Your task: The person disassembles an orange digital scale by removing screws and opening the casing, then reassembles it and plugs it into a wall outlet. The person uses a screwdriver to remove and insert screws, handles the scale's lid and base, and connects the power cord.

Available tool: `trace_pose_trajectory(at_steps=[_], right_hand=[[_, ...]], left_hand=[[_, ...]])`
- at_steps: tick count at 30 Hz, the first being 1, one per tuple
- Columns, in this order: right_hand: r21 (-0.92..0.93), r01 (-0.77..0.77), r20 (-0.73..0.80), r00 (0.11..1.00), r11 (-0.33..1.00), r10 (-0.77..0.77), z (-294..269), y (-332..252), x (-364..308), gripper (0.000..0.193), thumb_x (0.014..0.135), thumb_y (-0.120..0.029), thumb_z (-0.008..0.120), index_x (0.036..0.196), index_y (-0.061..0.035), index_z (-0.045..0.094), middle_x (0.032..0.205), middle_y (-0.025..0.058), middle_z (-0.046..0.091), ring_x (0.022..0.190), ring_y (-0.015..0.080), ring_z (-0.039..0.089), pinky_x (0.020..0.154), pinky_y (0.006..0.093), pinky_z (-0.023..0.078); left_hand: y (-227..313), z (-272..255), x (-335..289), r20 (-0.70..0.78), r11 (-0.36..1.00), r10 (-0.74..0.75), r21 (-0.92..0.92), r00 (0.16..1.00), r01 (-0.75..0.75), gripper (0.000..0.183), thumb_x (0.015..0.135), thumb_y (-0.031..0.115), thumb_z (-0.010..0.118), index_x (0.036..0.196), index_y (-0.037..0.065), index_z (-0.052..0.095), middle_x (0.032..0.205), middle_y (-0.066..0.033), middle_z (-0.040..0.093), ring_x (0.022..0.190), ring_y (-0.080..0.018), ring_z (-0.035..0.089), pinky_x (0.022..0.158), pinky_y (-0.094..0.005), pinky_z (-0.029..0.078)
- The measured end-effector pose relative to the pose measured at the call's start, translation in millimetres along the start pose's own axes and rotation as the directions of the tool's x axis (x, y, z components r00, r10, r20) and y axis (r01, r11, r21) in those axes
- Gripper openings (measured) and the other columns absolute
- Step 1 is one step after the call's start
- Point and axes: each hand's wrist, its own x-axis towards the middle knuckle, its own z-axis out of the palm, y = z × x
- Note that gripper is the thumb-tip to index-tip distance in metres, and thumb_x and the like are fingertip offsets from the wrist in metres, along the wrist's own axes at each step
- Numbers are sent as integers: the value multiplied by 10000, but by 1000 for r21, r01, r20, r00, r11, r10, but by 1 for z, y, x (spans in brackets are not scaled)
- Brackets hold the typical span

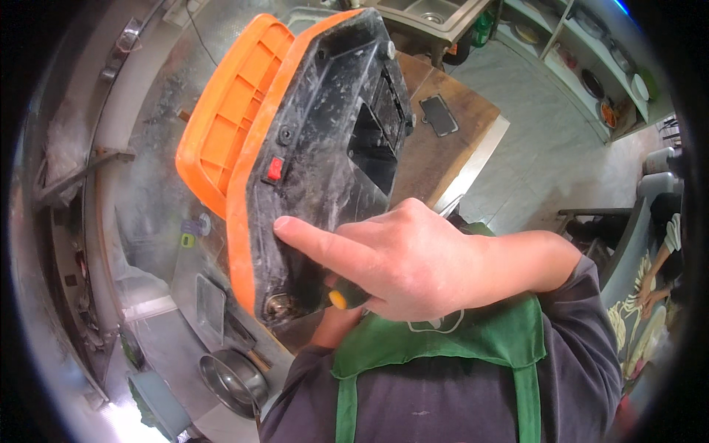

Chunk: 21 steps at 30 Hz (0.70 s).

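Observation:
A weighing scale [310, 184] with an orange rim and a black underside dusted with white powder is tipped up in front of me. Its orange top plate [233, 111] shows on the left. The underside has a red rocker switch [275, 168], a small round socket [286, 134] and a rectangular opening [373, 144]. My right hand [402, 258] points at the underside, index fingertip below the switch, while its other fingers curl round a dark handle with a yellow end [337, 299]. Only the wrist of my left arm [336, 325] shows; that hand is hidden behind the scale.
A phone [439, 114] lies on the wooden tabletop [465, 111] beyond the scale. Lower left are a metal pan [235, 380] and a shallow metal tray [210, 306]. A sink [399, 6] and shelves [576, 77] stand behind. At right, another person's hands [650, 292] handle pale strips [628, 325].

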Motion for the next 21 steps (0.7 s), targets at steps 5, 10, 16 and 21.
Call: trace_pose_trajectory(at_steps=[5,10,16,21], right_hand=[[0,37,22,999,999,-37,1,-5,6,705,791,-126,679,1426,90,463,790,127,650,635,315,682,537,404,551],[-105,136,-226,962,985,-157,-14,0,9,628,748,-193,832,1278,72,623,799,113,682,624,238,676,511,333,528],[-380,-385,-699,715,841,12,-79,97,-4,501,806,-437,843,1074,-20,769,941,115,759,824,231,737,721,331,572],[414,-527,-96,785,742,611,-81,188,-42,603,901,-582,727,1139,-28,744,958,21,724,868,115,659,760,257,522]], left_hand=[[1,0,3,12,994,-64,-83,998,65,586,1044,343,506,1508,20,353,1431,-163,535,1177,-381,613,1000,-490,531],[1,2,7,0,989,-88,-121,996,88,541,1054,290,493,1499,12,360,1420,-172,544,1144,-408,628,988,-504,534],[10,-5,8,-4,977,-150,-154,989,147,493,1064,235,481,1488,8,368,1399,-176,556,1121,-443,637,965,-531,541],[15,-15,0,-12,967,-212,-146,977,208,477,1069,220,469,1489,17,369,1386,-147,563,1042,-461,656,855,-537,581]])
